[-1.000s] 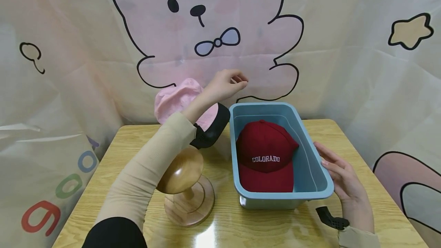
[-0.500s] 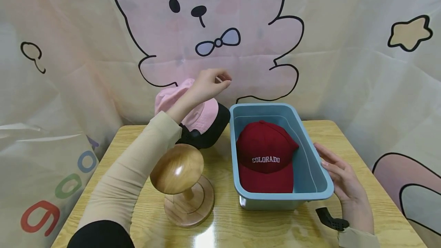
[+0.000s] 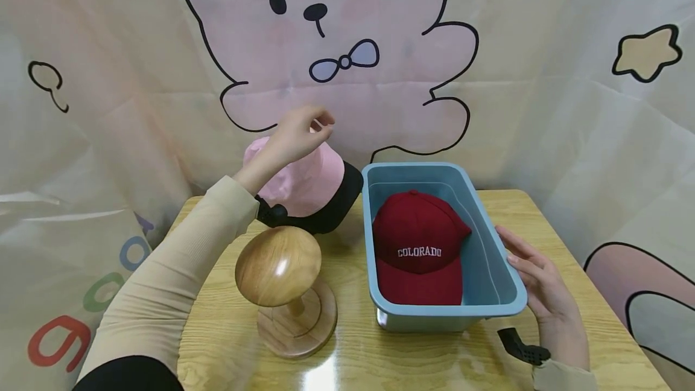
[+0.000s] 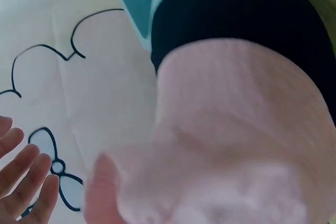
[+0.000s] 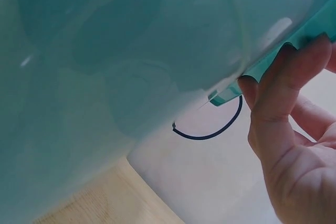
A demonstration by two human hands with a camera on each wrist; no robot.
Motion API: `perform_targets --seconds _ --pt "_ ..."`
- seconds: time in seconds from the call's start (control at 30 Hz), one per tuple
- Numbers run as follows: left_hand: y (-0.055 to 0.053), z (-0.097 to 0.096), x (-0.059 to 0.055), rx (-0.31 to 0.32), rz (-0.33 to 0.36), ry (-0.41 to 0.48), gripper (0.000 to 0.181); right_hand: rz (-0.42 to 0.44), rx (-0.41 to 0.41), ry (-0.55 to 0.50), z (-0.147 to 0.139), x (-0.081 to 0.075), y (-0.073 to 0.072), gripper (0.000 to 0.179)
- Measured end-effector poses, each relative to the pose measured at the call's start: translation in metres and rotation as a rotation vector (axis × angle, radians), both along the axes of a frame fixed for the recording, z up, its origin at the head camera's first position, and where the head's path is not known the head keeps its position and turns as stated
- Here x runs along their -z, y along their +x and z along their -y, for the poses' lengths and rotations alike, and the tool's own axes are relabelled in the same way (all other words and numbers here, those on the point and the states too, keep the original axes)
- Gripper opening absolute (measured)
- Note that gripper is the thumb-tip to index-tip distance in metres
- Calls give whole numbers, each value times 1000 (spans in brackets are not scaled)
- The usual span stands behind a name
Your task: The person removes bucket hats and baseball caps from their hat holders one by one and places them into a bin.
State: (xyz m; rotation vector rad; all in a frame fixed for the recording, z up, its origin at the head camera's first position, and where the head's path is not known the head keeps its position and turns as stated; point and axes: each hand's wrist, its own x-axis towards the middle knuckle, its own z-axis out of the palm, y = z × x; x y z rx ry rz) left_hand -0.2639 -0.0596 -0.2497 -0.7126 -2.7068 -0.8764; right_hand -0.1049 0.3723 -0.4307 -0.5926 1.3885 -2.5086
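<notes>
My left hand (image 3: 303,133) hovers above the pink cap (image 3: 312,183) with a black brim, holding nothing; its loose fingers (image 4: 29,177) show at the left of the left wrist view. Behind my forearm, the cap stands on the table, tilted, its crown partly hidden. At the right, my right hand (image 3: 545,285) touches the outer side of the blue plastic bin (image 3: 450,317), fingertips (image 5: 317,51) against its rim. Inside the bin lies a dark red cap (image 3: 420,237) lettered COLORADO.
A wooden hat stand (image 3: 279,264) with a rounded top stands left of the bin, in front of the pink cap. The wooden table (image 3: 358,355) ends at the back against a printed curtain (image 3: 521,77).
My left hand has moved leftward, from beyond the pink cap's right side to above the cap. My right hand, the bin and both caps look the same.
</notes>
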Motion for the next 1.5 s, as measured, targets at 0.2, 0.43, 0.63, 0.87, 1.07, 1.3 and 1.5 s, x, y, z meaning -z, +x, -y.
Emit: perform_targets --seconds 0.2,0.43,0.63,0.87,1.07,1.3,1.5 --pt "2 12 4 3 -49 -12 23 3 -12 -9 -3 1 0 54" --pt "3 19 9 1 -75 -2 21 20 -9 -11 -5 1 1 53" --pt "3 30 16 -16 -115 -23 23 23 -29 -33 -4 2 -2 53" --pt "1 43 26 -88 -140 -69 28 18 -49 -53 -3 4 -6 53" --pt "-3 52 35 -138 -157 -105 32 24 -81 -95 -2 6 -8 54" --pt "-4 62 45 -172 -162 -83 33 19 -113 -129 -3 7 -10 55" --pt "-3 69 50 -184 -160 -57 41 12 -77 -79 -3 7 -9 54"
